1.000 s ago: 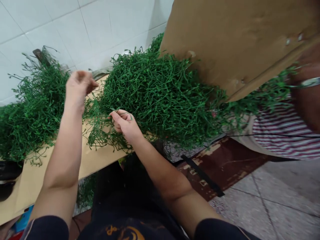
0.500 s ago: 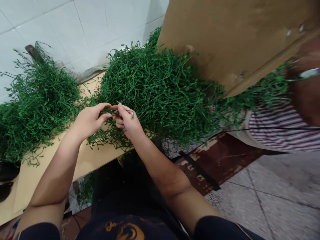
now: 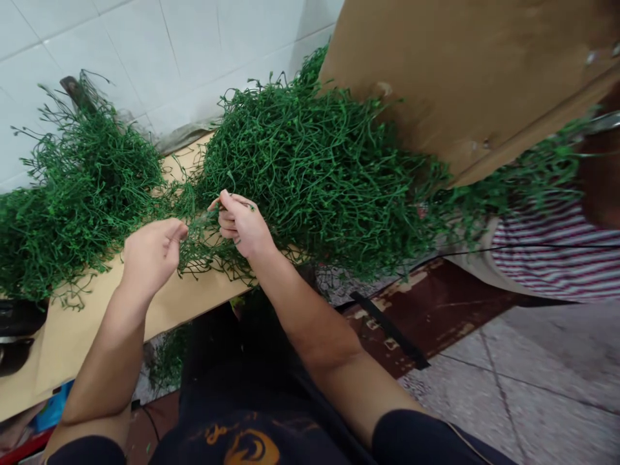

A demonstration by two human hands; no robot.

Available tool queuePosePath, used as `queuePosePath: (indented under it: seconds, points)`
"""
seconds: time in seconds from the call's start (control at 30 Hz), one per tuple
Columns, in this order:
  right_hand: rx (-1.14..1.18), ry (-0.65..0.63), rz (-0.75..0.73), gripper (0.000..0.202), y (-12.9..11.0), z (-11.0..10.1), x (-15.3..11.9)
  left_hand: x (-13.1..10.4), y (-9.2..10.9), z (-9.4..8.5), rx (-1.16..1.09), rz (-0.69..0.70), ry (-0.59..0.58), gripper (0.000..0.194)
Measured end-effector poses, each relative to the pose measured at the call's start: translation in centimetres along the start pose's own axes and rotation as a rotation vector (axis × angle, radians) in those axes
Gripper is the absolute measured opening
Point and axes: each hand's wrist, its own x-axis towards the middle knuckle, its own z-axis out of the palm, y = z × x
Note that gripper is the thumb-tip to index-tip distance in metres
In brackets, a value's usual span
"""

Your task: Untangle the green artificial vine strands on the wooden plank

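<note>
A big tangled heap of thin green plastic stems [image 3: 320, 174] lies on a tan cardboard-covered table [image 3: 159, 310]. My right hand [image 3: 241, 224] pinches a few green stems at the heap's near left edge. My left hand [image 3: 151, 253] sits a little lower and to the left, fingers closed on a green sprig [image 3: 196, 227] that stretches between both hands. A second heap of the same stems [image 3: 72, 200] is piled at the left, beside the tiled wall.
A large brown cardboard sheet [image 3: 460, 77] leans over the heap at the upper right. Another person in a striped shirt [image 3: 557, 252] stands at the right edge. A dark red bench [image 3: 436, 310] and grey tiled floor [image 3: 533, 387] lie below.
My left hand came down from above the left heap, met my right hand at the stems, then pulled down and left with a sprig. My right hand lifted slightly.
</note>
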Motion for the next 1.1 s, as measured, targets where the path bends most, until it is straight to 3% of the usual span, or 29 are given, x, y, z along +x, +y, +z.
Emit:
queuePosePath:
  seconds: [0.2, 0.37, 0.47, 0.63, 0.77, 0.87, 0.97, 1.03, 1.1]
  points:
    - [-0.125, -0.005, -0.092, 0.031, 0.2, 0.3, 0.0, 0.0, -1.9, -1.7, -0.099, 0.003, 0.247, 0.022]
    - [-0.241, 0.093, -0.320, 0.041, 1.2, 0.6, 1.0, -0.8, 0.5, -1.3, -0.164, 0.254, 0.151, 0.023]
    - [-0.242, 0.114, -0.366, 0.043, 1.2, 1.4, 1.7, -1.6, 1.1, -1.1, -0.185, 0.323, 0.169, 0.024]
    - [-0.208, 0.082, -0.232, 0.044, 0.3, 3.3, 2.0, -2.4, 0.0, -1.1, -0.342, 0.185, 0.318, 0.032]
    - [-0.215, 0.017, -0.063, 0.042, 0.1, 2.2, 1.2, -2.2, -1.0, -1.2, -0.571, 0.032, 0.523, 0.025]
    - [-0.289, 0.000, -0.092, 0.035, 0.5, -0.1, 0.6, -1.9, -1.7, -1.3, -0.627, -0.059, 0.497, 0.026]
    - [-0.410, 0.011, -0.252, 0.018, 0.5, -1.7, 0.1, -1.5, -2.6, -1.4, -0.537, -0.075, 0.440, 0.029]
    - [-0.505, 0.005, -0.333, 0.009, 0.2, -1.8, -0.2, -1.4, -3.1, -1.3, -0.427, -0.053, 0.416, 0.029]
    - [-0.570, -0.024, -0.355, 0.013, -0.2, -1.2, -0.4, -1.5, -3.2, -1.1, -0.290, 0.004, 0.383, 0.027]
